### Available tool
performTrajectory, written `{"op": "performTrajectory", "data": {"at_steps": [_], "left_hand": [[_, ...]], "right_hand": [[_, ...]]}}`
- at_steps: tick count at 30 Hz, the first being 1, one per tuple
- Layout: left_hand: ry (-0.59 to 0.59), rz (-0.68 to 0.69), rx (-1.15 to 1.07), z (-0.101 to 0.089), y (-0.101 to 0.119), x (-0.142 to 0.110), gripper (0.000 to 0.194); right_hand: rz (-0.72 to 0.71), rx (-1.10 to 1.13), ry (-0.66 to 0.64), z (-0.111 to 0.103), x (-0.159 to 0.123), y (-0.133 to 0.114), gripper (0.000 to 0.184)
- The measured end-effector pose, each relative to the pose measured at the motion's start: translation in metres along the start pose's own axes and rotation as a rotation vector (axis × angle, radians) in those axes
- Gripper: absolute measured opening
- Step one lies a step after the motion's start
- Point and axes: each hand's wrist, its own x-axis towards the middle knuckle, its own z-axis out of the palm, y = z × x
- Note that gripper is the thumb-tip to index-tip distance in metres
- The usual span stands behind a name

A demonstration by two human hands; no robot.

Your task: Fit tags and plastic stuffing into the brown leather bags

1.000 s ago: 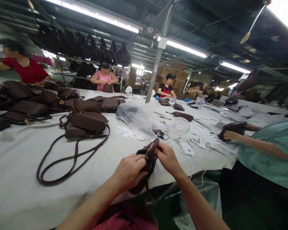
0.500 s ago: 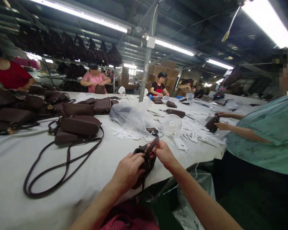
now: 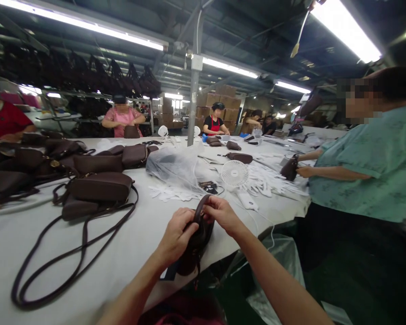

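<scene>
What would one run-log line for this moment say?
left hand: holding dark brown bag | right hand: on its handle | beyond: white fan

**Handbag (image 3: 202, 240) Held at Edge of Worktop (image 3: 149, 216)**

The small, dark-brown bag is held at the near edge, its curved handle (image 3: 199, 209) arched upward between the left hand (image 3: 176, 234) and right hand (image 3: 222, 214). The left hand partly hides its body; a narrow dark strip (image 3: 198, 265) dangles below.

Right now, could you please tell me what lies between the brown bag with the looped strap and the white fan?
In the head view, crumpled translucent plastic, white pieces and small dark items lie between them.
</scene>
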Motion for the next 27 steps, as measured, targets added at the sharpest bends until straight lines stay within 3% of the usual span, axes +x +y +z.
{"op": "performTrajectory", "data": {"at_steps": [4,8,10,14,19,21,24,27], "left_hand": [[-0.101,0.049,-0.048,-0.007,-0.005,-0.011,0.016],[-0.151,0.123,0.077,-0.006,-0.008,-0.024,0.017],[-0.101,0.058,0.129,0.001,-0.011,-0.031,0.023],[0.021,-0.056,0.128,0.006,-0.02,-0.038,0.007],[-0.114,0.06,0.136,-0.032,-0.016,-0.026,0.012],[-0.114,0.12,0.172,-0.047,-0.01,-0.022,0.013],[-0.057,0.262,0.229,-0.054,-0.007,-0.023,0.014],[-0.083,0.338,0.295,-0.055,-0.011,-0.026,0.014]], "right_hand": [[0.056,0.095,-0.019,0.0,0.001,-0.003,0.022],[0.11,0.114,0.002,0.005,0.003,-0.003,0.021],[0.13,0.119,0.037,0.006,0.005,-0.001,0.021],[0.109,0.168,0.099,0.009,0.005,0.003,0.027],[0.005,0.197,0.076,0.013,0.0,-0.006,0.033],[0.011,0.246,0.071,0.018,0.0,-0.008,0.035],[0.064,0.319,0.073,0.027,0.001,-0.003,0.038],[0.088,0.302,0.097,0.036,0.004,0.005,0.038]]}}
